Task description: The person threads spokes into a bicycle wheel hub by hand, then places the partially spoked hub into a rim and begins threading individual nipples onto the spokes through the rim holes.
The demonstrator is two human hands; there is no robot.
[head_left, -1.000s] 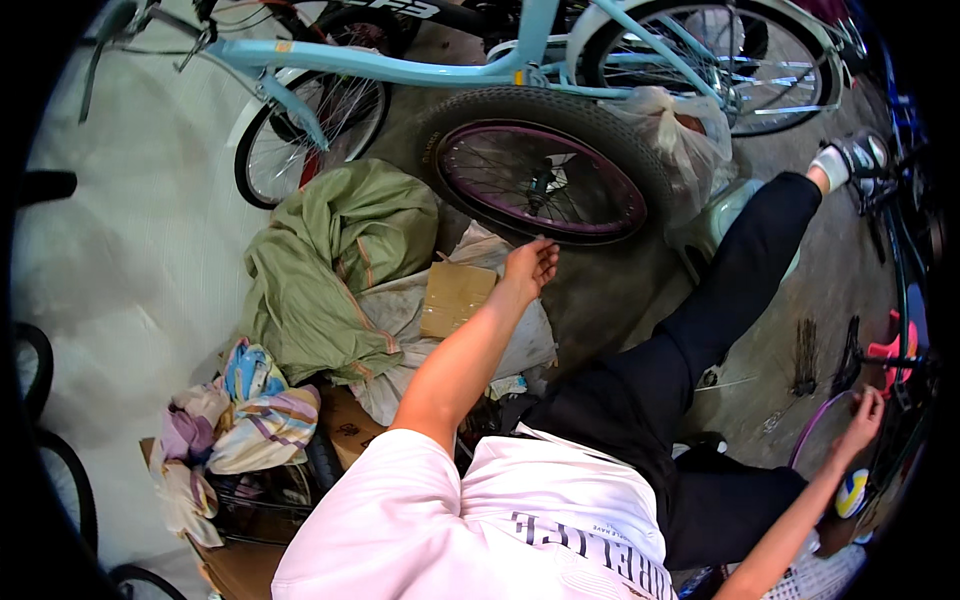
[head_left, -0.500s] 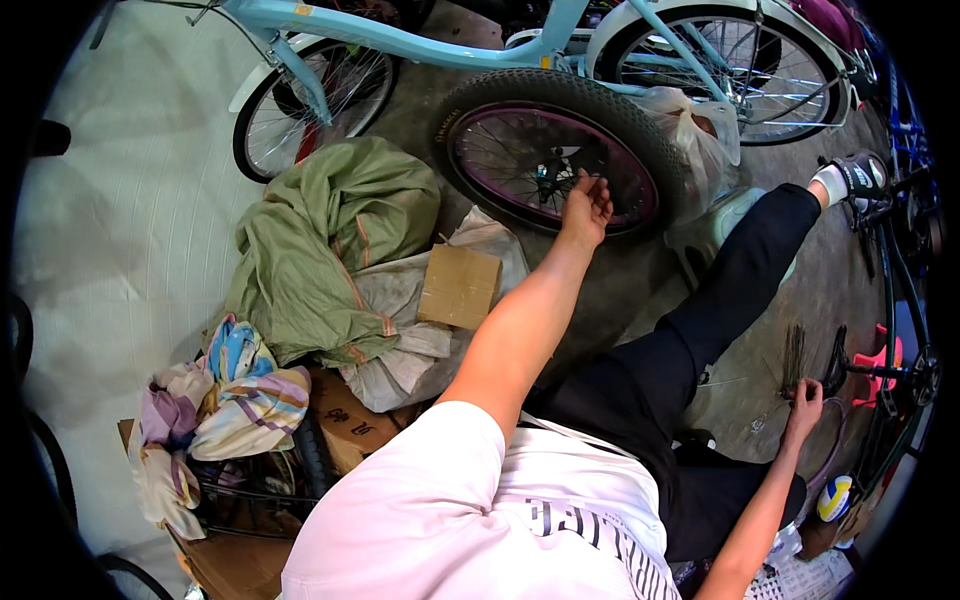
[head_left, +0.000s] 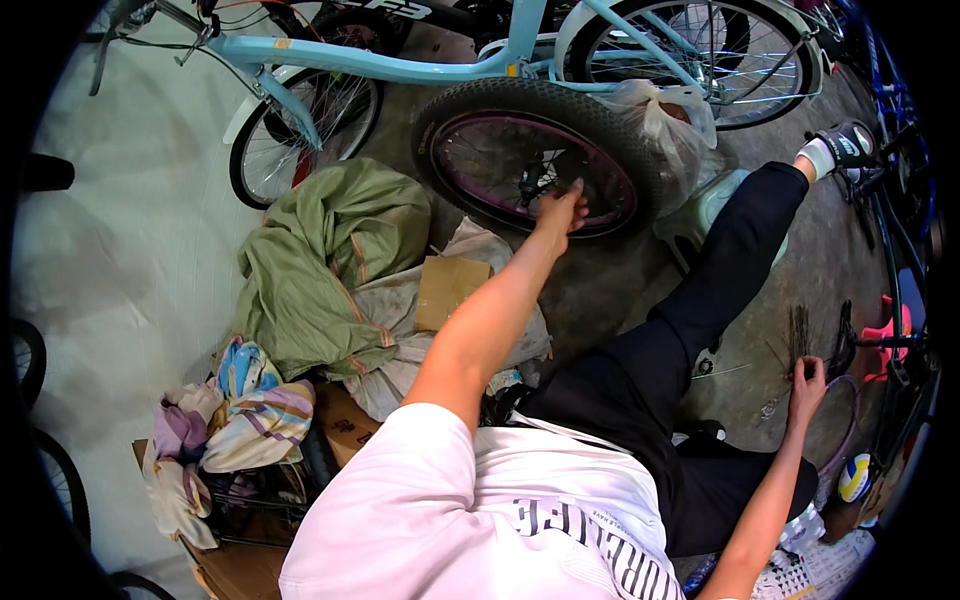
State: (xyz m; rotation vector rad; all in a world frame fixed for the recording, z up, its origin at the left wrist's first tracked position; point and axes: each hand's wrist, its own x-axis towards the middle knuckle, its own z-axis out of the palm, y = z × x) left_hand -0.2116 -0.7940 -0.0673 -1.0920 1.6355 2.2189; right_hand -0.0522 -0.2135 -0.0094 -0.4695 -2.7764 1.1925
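My left hand (head_left: 565,208) reaches to the fat-tyred wheel with a purple rim (head_left: 470,140). Its fingers are curled in front of the spokes, just below the dark hub (head_left: 532,178); what they grip, if anything, is too small to make out. My right hand (head_left: 808,378) is low on the right, fingers pinched at the lower end of a bundle of loose spokes (head_left: 798,330) on the concrete floor. A purple hoop (head_left: 845,410) lies beside that hand. My black-trousered leg (head_left: 730,240) stretches between the two hands.
A light blue bicycle (head_left: 370,60) stands behind the wheel, with a plastic bag (head_left: 660,120) beside it. Green sacking (head_left: 320,250), cardboard (head_left: 450,290) and bundled cloths (head_left: 250,420) lie at left. Dark bicycle frames (head_left: 890,200) and a pink plastic item (head_left: 880,335) are at right.
My left hand has moved up and rightward from below the rim to in front of the spokes near the hub. My right hand has moved up-left to the loose spokes.
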